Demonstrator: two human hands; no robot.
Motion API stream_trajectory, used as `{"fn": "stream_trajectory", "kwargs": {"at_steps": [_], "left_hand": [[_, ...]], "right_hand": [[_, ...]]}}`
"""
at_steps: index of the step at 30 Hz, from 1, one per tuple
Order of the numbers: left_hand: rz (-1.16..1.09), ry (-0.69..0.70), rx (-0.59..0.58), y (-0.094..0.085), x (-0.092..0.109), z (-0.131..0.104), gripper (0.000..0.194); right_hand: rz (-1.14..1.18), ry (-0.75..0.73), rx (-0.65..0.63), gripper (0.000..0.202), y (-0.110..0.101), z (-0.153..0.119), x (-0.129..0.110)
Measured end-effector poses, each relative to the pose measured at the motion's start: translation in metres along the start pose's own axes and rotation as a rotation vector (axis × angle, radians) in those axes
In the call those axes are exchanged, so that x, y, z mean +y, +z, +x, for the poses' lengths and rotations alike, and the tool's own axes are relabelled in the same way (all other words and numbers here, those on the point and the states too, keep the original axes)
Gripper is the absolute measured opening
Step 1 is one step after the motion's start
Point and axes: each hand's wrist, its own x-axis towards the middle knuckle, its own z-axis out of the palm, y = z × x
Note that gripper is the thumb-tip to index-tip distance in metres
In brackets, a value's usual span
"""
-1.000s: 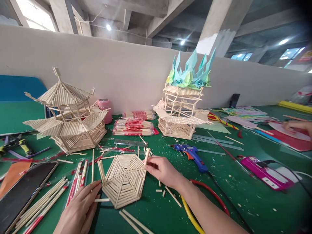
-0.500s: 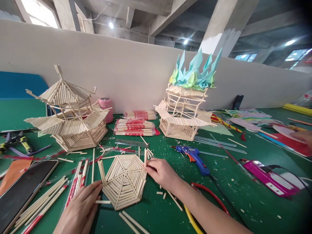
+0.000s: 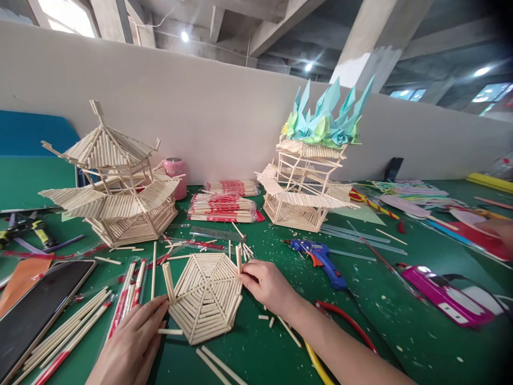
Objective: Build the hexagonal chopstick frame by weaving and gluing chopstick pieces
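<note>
Far left, a yellow-and-black hand tool (image 3: 42,233) on the green table (image 3: 377,334), phone (image 3: 44,306) lying below it, then loose sticks (image 3: 74,325). Behind these, the left stick house (image 3: 112,206), upright, pointed roof. Left hand (image 3: 134,337): fingers close together, tips at the base's left edge beside the left post (image 3: 169,283); cannot tell if they grip anything. Left post stands up, leaning slightly. The stick base (image 3: 206,299), many-sided, lies flat on the table between both hands. Wrapped stick packs (image 3: 222,208) stacked behind it, near the wall. Right post (image 3: 239,259) stands upright at the base's right corner, pinched low between thumb and fingers of the right hand (image 3: 266,286). Behind, the right stick house (image 3: 304,199), topped with folded paper (image 3: 323,125). Blue glue gun (image 3: 318,256) on its side, right of the right hand. Farther right, purple box (image 3: 444,294); another person's hand (image 3: 500,230) at the edge, blurred.
</note>
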Motion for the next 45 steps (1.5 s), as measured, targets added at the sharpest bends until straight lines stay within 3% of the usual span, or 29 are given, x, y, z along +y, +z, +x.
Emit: {"fn": "stream_trajectory", "kwargs": {"at_steps": [12, 18, 31, 45], "left_hand": [[0.090, 0.068, 0.032, -0.010, 0.006, 0.010, 0.031], [0.128, 0.081, 0.032, -0.008, 0.004, 0.009, 0.033], [0.238, 0.167, 0.000, -0.007, 0.006, 0.018, 0.034], [0.202, 0.109, -0.079, -0.003, 0.006, 0.022, 0.038]], "right_hand": [[0.131, 0.032, 0.012, 0.013, -0.005, -0.004, -0.001], [0.188, 0.091, 0.048, 0.019, -0.013, -0.006, -0.001], [0.247, 0.060, 0.052, 0.014, -0.011, -0.009, 0.001], [0.201, 0.022, 0.064, 0.021, -0.013, -0.002, 0.005]]}}
